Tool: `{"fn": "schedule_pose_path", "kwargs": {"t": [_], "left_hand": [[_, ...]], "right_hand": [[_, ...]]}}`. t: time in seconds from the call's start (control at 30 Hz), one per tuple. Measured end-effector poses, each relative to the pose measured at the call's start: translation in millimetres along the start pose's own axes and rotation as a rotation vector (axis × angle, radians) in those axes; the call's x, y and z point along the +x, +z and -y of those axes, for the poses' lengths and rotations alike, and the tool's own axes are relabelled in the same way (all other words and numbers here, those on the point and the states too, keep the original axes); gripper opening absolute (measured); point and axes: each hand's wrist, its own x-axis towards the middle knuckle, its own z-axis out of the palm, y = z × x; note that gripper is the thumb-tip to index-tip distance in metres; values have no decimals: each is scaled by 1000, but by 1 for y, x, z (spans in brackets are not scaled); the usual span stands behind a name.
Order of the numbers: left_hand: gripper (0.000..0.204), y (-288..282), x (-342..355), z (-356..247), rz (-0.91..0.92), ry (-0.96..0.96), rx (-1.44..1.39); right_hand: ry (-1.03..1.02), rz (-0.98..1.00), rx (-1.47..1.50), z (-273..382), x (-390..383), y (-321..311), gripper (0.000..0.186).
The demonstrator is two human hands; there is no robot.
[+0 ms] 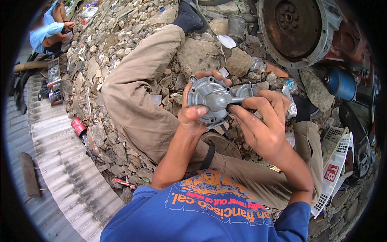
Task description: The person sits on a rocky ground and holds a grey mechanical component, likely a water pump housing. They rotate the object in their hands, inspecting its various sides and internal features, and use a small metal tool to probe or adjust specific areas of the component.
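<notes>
In front of me, my left hand (pixel 192 109) is closed round the rim of a round grey cast-metal pump housing (pixel 213 99), its thumb lying on the flange. The housing has a domed middle, bolt holes around its edge and a short pipe (pixel 238 99) on the right side. My right hand (pixel 264 119) is closed at that side, thumb and fingertips pinched against the housing beside the pipe. A small dark spot shows at the fingertips; whether it is a separate piece, I cannot tell. Behind the pipe, a smaller round grey portion (pixel 246 89) is partly hidden by my right fingers.
Rubble (pixel 117 44) covers the ground around my legs. A large flywheel (pixel 288 28) on an engine lies far right, near a blue cylinder (pixel 342 84). White plastic baskets (pixel 328 177) stand right. Corrugated sheeting (pixel 60 149) runs along the left; a person in light blue (pixel 46 34) sits far left.
</notes>
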Motion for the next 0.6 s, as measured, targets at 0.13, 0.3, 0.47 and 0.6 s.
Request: {"fn": "schedule_pose_path", "kwargs": {"t": [0.13,0.3,0.47,0.6], "left_hand": [[75,-2,0,2,30,6,1],[77,-9,0,7,128,3,-129],[79,-15,0,12,241,-2,-284],[79,-12,2,11,258,13,-283]], "right_hand": [[52,33,-33,8,4,-4,25],[-62,67,-66,9,8,-13,25],[-100,51,-80,18,11,-18,28],[-89,38,-125,24,10,-19,29]]}}
